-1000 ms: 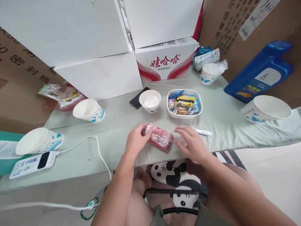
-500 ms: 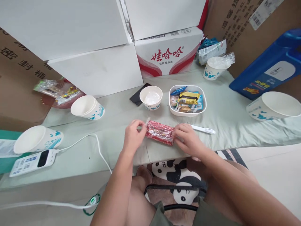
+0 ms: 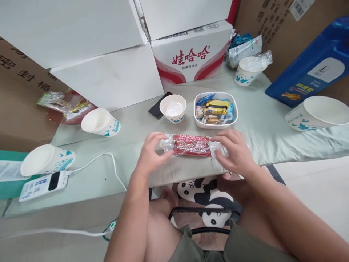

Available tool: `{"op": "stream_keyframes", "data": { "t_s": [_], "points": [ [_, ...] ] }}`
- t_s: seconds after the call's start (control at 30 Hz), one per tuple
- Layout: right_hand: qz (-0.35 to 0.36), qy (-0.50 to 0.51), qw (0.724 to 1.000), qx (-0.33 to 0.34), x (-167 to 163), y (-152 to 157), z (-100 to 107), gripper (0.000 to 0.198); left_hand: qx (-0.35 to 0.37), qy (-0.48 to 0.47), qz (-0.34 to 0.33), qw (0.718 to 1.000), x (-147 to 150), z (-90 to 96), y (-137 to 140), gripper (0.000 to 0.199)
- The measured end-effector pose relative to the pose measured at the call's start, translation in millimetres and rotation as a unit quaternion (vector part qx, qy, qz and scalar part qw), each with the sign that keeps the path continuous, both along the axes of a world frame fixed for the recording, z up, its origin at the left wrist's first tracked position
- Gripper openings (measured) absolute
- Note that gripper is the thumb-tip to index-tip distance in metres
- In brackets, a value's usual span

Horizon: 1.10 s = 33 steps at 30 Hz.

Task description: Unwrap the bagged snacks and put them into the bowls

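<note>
A flat red packet (image 3: 192,145) wrapped in crinkled clear plastic film lies along the front of the cloth, loose film bunched at both ends. Beside its left end is my left hand (image 3: 151,154), thumb and fingers spread apart. My right hand (image 3: 236,151) is around the right end, fingers likewise apart and curved over the film. Whether the fingertips touch the film, I cannot tell. Behind the packet stand a paper bowl (image 3: 173,115) with clear plastic in it and a white tub (image 3: 216,124) of wrapped snacks.
Paper cups (image 3: 111,125) lie tipped at left, near a white power bank (image 3: 43,186) with a cable. A black phone (image 3: 158,109) lies behind the bowl. White cartons (image 3: 191,60) line the back; a blue bottle (image 3: 308,69) leans at right.
Both hands have opened and moved apart from the packet's body. The packet now lies level, with film spread at both ends. My right hand now covers the white stick-like tool.
</note>
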State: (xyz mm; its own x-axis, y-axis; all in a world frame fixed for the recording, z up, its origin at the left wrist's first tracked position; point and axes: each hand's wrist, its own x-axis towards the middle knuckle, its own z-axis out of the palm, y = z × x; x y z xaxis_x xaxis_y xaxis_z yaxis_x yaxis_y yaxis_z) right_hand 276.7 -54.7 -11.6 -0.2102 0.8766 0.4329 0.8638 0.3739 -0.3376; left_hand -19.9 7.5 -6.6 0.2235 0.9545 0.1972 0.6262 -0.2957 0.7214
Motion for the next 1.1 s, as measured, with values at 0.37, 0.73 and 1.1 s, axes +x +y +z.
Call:
{"op": "stream_keyframes", "data": {
  "t_s": [0.37,0.73,1.1],
  "points": [
    [-0.071,0.093,0.992,-0.043,-11.6,24.9,5.9,0.026,-0.023,-0.045,-0.066,0.997,13.5,-3.4,8.5,0.019],
    [0.039,0.026,0.999,-0.02,-56.1,30.2,18.9,0.027,-0.046,-0.114,0.097,0.988,29.1,-3.4,19.4,0.028],
    [0.131,-0.118,0.976,-0.132,-78.3,19.7,9.5,0.056,-0.021,-0.209,0.156,0.965,19.4,-7.0,22.7,0.012]
  ]
}}
